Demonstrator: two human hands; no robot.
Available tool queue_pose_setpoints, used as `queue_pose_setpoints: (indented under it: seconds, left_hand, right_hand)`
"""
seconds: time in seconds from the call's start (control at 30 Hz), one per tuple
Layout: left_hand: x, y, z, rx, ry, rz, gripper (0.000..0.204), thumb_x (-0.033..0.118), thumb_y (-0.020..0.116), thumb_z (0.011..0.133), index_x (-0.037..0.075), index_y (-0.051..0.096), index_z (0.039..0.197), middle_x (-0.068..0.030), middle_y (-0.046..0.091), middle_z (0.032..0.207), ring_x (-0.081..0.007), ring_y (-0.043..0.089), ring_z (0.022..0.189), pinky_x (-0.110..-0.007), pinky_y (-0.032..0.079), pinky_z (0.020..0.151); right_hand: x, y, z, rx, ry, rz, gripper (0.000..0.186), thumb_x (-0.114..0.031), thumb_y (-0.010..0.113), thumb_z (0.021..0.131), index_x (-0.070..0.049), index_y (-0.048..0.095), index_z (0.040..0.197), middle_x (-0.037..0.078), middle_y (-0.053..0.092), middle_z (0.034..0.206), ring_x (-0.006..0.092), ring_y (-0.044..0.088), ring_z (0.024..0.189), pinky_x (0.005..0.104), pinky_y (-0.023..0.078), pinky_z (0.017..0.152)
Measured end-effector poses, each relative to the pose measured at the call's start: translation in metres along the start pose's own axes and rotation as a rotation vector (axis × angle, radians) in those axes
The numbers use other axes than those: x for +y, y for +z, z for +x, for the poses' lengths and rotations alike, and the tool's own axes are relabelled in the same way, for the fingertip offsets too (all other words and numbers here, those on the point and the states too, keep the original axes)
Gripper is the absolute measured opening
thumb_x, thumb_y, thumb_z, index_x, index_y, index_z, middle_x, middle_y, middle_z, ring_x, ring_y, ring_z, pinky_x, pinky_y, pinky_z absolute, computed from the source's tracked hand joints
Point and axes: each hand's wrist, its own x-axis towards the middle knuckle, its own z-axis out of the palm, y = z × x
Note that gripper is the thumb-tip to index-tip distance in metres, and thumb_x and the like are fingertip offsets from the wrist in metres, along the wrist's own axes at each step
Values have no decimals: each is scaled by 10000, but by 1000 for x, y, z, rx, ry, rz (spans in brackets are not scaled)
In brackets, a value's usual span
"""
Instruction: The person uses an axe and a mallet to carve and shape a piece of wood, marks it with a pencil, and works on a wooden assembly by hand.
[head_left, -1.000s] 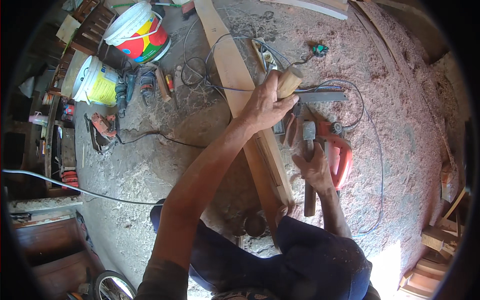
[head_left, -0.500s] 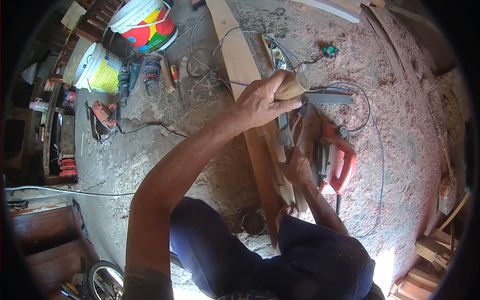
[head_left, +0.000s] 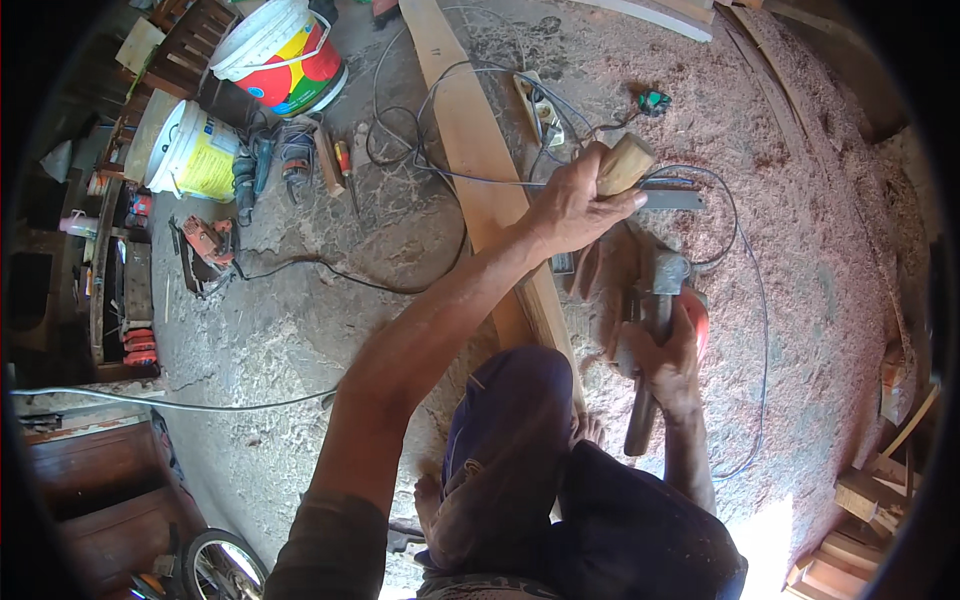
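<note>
My left hand (head_left: 580, 205) is closed around a thick round wooden piece (head_left: 625, 165) that looks like a tool handle; its lower part is hidden. Closed on a hammer (head_left: 643, 425) is my right hand (head_left: 660, 365), to the right of the plank. The hammer's metal head points away from me and its handle toward me, slightly blurred. Beneath my left forearm runs a long pale plank (head_left: 465, 125), with a narrower wood strip (head_left: 545, 315) along its near right side. My foot (head_left: 588, 430) is at the strip's near end.
A red power tool (head_left: 697, 325) lies partly hidden behind my right hand. A flat metal blade (head_left: 675, 200) and a power strip (head_left: 540, 105) lie beyond, among looping cables. Buckets (head_left: 275, 60), several power tools and a screwdriver (head_left: 346, 170) are at left. Shavings (head_left: 810, 260) cover the right floor.
My right hand has lifted the hammer off the wood and swung it right. My left hand has moved slightly right with the wooden piece. My left knee has come over the plank.
</note>
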Motion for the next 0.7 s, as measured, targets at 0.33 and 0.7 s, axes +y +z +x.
queue_pose_setpoints:
  seconds: [0.33, 0.7]
  left_hand:
    - [-12, 14, 13, -179, -245, -211, 470, 318, 729, 951, 35, 486, 1238, -44, 565, 968, -125, 585, 843, -327, 537, 690]
    - [5, -29, 19, 80, 30, 131, 430, 97, 683, 949, 55, 447, 1306, -38, 547, 1029, -115, 563, 903, -307, 511, 753]
  right_hand:
    - [-10, -36, 2, 40, 161, 268, 420, -52, 705, 889, -7, 536, 1271, -19, 546, 769, 61, 521, 532, 230, 446, 452]
    - [-36, -40, -2, -10, 131, 225, 367, -35, 686, 890, -5, 560, 1233, -27, 547, 765, 48, 487, 576, 221, 392, 509]
